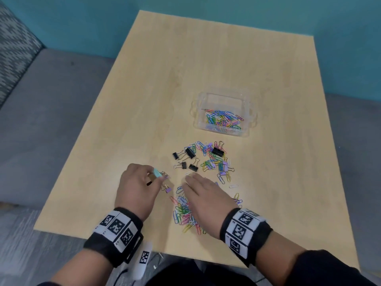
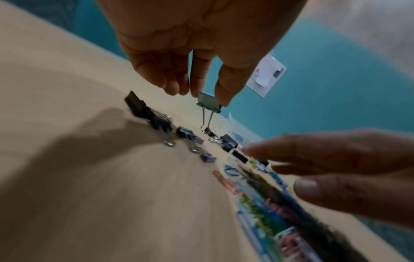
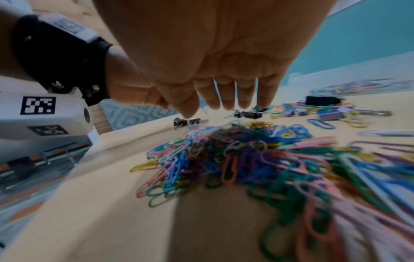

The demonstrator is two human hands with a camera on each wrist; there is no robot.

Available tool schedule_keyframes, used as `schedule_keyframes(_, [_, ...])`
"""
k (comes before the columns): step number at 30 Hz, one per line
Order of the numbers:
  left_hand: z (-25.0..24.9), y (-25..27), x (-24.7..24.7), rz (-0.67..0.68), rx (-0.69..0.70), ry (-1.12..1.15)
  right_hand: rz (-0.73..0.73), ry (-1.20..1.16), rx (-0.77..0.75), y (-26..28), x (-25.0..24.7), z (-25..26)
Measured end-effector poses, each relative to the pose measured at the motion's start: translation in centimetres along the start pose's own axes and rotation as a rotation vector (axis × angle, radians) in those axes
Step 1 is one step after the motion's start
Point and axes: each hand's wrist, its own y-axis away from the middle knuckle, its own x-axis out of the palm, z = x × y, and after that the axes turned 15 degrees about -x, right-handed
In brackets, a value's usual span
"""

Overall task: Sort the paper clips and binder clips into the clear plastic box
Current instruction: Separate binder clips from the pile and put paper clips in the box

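left hand [image 1: 137, 183] pinches teal binder clip [image 2: 208, 102], lifted | right hand [image 1: 203, 191] flat, empty, over paper clips [image 1: 185, 213] | clear plastic box [image 1: 223, 112] well ahead of right hand | risk: thin pinch slips; dangling handles snag nearby clips

Table [image 1: 206, 58]: pale wood-grain laminate, matt. Box [image 1: 223, 96]: clear glossy plastic. Paper clips [image 3: 235, 156]: smooth coloured coating. Binder clip handles [image 2: 207, 120]: shiny metal wire.

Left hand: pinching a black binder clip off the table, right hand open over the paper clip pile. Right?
Not black. The left hand pinches a light teal binder clip, as the left wrist view shows; the black ones lie on the table. The right hand is open over the paper clip pile.
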Motion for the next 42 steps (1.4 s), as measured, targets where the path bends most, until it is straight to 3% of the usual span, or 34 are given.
schedule_keyframes(5, [1.4,-0.8,0.3,-0.046,0.084,-0.191,0.124,0.035,0.018,-1.9,0.1,0.5])
schedule_keyframes(9, [1.9,-0.6,0.4,-0.056,0.101,-0.261,0.164,0.072,-0.026,0.2,1.3,1.2])
schedule_keyframes(12, [1.5,0.4,0.5,-0.060,0.216,-0.292,0.131,0.096,-0.037,2.2,1.2,1.2])
schedule_keyframes(16, [0.4,2.8,1.6,0.060,0.465,-0.385,0.033,0.100,0.092,4.0,0.2,0.0])
schedule_keyframes(20, [-1.7,3.9,4.4,0.233,0.627,-0.465,-0.011,0.098,0.237,4.9,0.2,-1.5])
schedule_keyframes(26, [-5.2,2.4,7.6,0.313,0.709,-0.637,0.033,0.049,0.195,5.6,0.9,-1.0])
schedule_keyframes(31, [-5.7,1.0,9.5,0.290,0.742,-0.787,-0.078,0.017,0.206,6.6,0.3,-1.6])
schedule_keyframes(42, [-3.4,2.4,8.8,0.231,0.689,-0.668,-0.005,0.068,0.300,7.4,0.5,-2.6])
